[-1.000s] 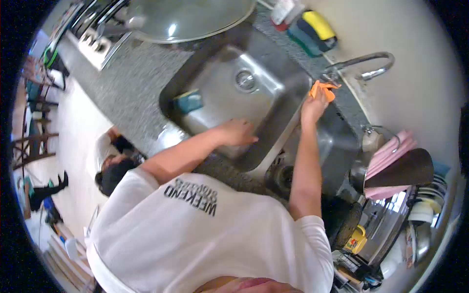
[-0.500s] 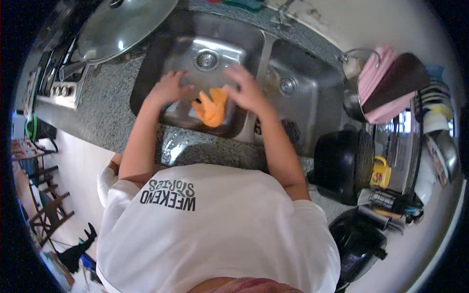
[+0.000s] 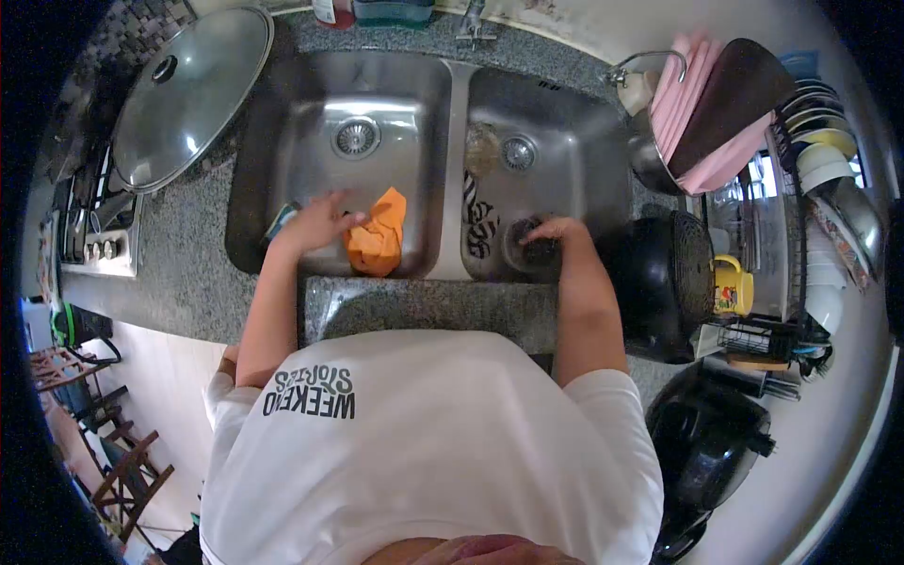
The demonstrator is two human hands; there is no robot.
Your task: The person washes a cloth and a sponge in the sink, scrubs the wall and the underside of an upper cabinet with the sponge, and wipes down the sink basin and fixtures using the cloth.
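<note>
Seems to be partway through the work at the double sink (image 3: 458, 169), judging from the things lying in both basins. In the left basin (image 3: 320, 174), near the side closest to the body, a crumpled orange cloth (image 3: 379, 240), free of any grasp. Also there, a sponge (image 3: 281, 222), partly hidden behind the left hand (image 3: 315, 224). In the right basin (image 3: 554, 193), remaining to be dealt with, perhaps: a dark round vessel (image 3: 525, 249) at the near side, a black-and-white patterned item (image 3: 478, 224) along the divider, and a pale round thing (image 3: 482, 149) beside the drain, too unclear to name.

As for pose, left arm extended forward, palm turned down, fingers loosely spread with nothing held, thumb at the edge of the orange cloth; contact hard to confirm. Right arm also extended, with right hand (image 3: 557, 232) turned inward, fingers over the dark round vessel. Probably touching, but cannot tell about a firm grip.
</note>
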